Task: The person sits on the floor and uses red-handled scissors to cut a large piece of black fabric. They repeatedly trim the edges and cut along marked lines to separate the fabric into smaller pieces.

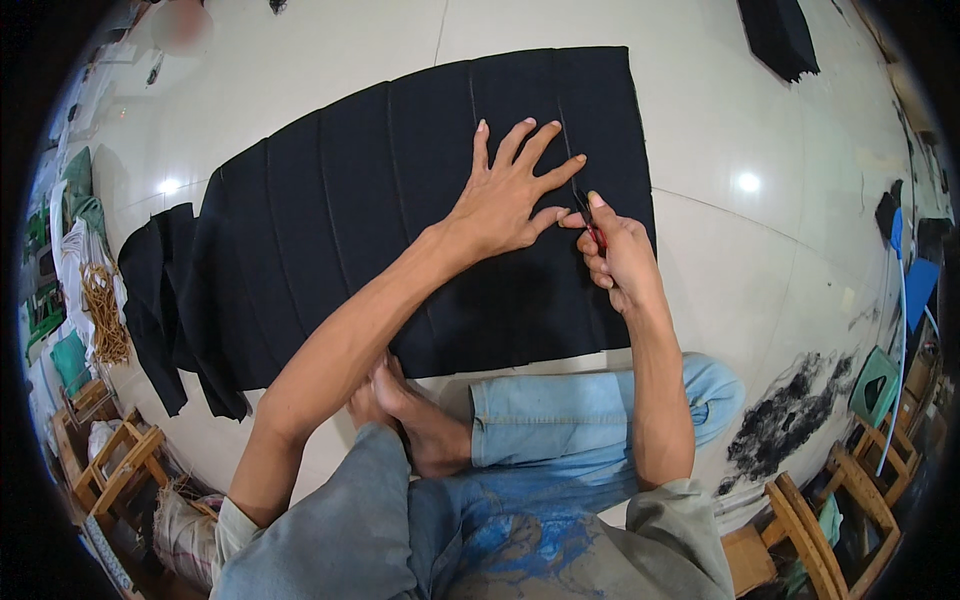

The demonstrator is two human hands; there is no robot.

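A long piece of black cloth (450, 320) is spread on the floor in front of me, with several pale lines running across it. My left hand (510, 185) presses flat on the cloth, fingers spread. Just to its right, my right hand (622, 255) is closed around small scissors (598, 236) with red handles and dark blades. The blades lie at the rightmost pale line, close to my left thumb; their exact tips are hard to make out.
Another black cloth piece (778, 40) lies at the far right on the pale tiled floor (720, 120). Black scraps (795, 415) are strewn near my right knee. Wooden stools (115, 455) stand at the left and right edges. A bundle of tan cord (103, 310) hangs on the left.
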